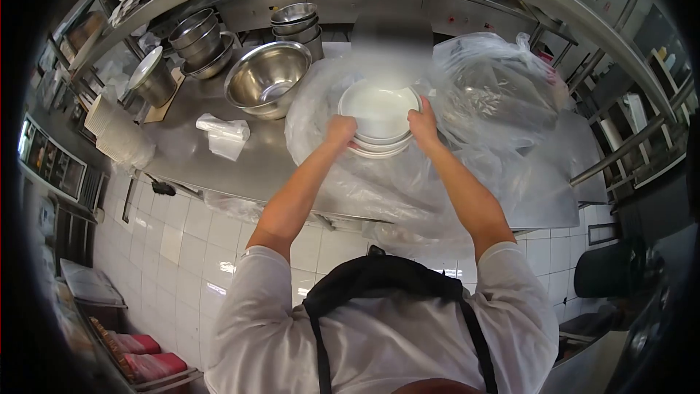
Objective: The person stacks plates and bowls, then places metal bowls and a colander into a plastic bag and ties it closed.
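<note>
A short stack of white bowls (pixel 380 108) is held level above the steel table, at the middle of the view. My left hand (pixel 341 133) grips its left rim, fingers wrapped under the edge. On the opposite side my right hand (pixel 423 121) holds the rim with the thumb on top. Clear plastic sheeting (pixel 379 182) lies crumpled under and around the bowls. To the right sits a large clear plastic bag (pixel 496 95); what it contains is hard to make out.
A wide steel bowl (pixel 268 79) and stacked steel bowls (pixel 200 42) stand left on the table (pixel 270 164). Nearer are a folded plastic bag (pixel 223 136) and stacked pale containers (pixel 117 133). A metal shelf rail (pixel 583 22) curves overhead.
</note>
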A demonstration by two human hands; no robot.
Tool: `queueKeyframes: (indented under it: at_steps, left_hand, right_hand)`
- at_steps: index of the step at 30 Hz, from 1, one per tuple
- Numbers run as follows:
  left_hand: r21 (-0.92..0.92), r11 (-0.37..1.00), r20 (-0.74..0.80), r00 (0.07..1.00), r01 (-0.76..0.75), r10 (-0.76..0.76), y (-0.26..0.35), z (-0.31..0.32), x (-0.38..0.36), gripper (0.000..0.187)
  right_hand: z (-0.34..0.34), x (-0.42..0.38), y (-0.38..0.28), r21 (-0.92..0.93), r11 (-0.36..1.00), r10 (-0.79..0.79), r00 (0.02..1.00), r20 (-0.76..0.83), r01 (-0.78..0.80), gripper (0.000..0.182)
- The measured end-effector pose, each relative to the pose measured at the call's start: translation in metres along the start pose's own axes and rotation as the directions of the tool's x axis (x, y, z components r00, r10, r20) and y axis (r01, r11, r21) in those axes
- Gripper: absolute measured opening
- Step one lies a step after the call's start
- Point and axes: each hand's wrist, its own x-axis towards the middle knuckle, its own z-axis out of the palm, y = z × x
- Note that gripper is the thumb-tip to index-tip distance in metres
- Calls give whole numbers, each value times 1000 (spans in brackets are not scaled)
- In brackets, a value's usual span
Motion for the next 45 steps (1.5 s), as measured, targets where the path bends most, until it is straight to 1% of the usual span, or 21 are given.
queueKeyframes:
  at_steps: [3,6,9,12,15,18,19,20,21,22,24,27,30,32,34,35,36,38,41,43,45]
  left_hand:
    - [64,998,134,991,-16,7,6,-11,6,33]
    - [195,980,63,998,-30,18,9,-16,11,34]
    - [439,884,-34,979,-164,199,-22,-20,45,40]
    - [379,903,-4,975,-204,222,-45,-12,63,51]
    - [256,959,88,991,-118,98,-45,-3,65,69]
    - [262,960,143,988,-99,62,-36,-8,51,87]
    - [392,891,39,972,-228,232,-40,-13,33,89]
    - [536,781,-45,913,-320,405,-39,-26,18,91]
    - [501,788,166,934,-357,318,-19,-60,1,89]
    - [457,800,382,898,-389,218,10,-100,-21,86]
    - [92,984,705,708,-150,42,59,-187,-57,68]
    - [-35,981,586,791,-193,177,121,-326,-95,49]
    - [-24,868,37,867,-496,497,173,-462,-78,41]
    - [-33,724,-365,683,-689,633,204,-562,-32,29]
    - [136,459,-561,314,-878,766,240,-667,20,22]
    - [393,442,-617,125,-807,777,261,-713,44,30]
    - [785,463,-500,20,-412,866,279,-760,58,42]
    - [757,634,-623,116,-160,773,307,-825,97,65]
    - [864,451,-499,260,224,827,327,-893,156,92]
    - [853,441,-519,371,279,770,343,-934,196,88]
    - [882,396,-465,609,255,643,354,-966,220,78]
  right_hand:
    - [3,-2,-1,-137,990,-41,999,-20,38,68]
    - [10,-12,5,-138,987,-87,996,-6,85,66]
    - [24,-24,10,-76,996,-51,996,-77,45,64]
    - [30,-9,34,-76,995,-74,990,-116,65,60]
    - [21,-4,19,36,999,-6,995,-99,10,62]
    - [15,0,32,263,963,70,996,-53,-54,64]
    - [17,-7,28,405,911,91,996,-1,-83,65]
    - [14,-15,18,328,944,44,999,9,-45,69]
    - [12,-2,51,269,963,14,1000,23,-20,72]
    - [16,-26,2,296,949,105,994,36,-111,76]
    - [11,-33,0,239,968,52,994,100,-75,79]
    - [7,-54,-30,205,974,71,986,148,-101,77]
    - [15,-69,-35,93,990,111,993,-49,-106,74]
    - [26,-88,-53,31,994,106,960,-259,-101,72]
    - [45,-105,-69,27,999,39,911,-410,-31,69]
    - [60,-119,-82,43,999,17,881,-473,4,66]
    - [76,-131,-94,57,998,-1,844,-536,37,64]
    - [108,-154,-114,-25,997,-80,828,-555,80,60]
    - [135,-182,-125,-155,979,-193,815,-547,128,55]
    - [142,-190,-126,-201,969,-230,808,-542,142,53]
    - [141,-198,-126,-219,967,-230,806,-545,128,53]
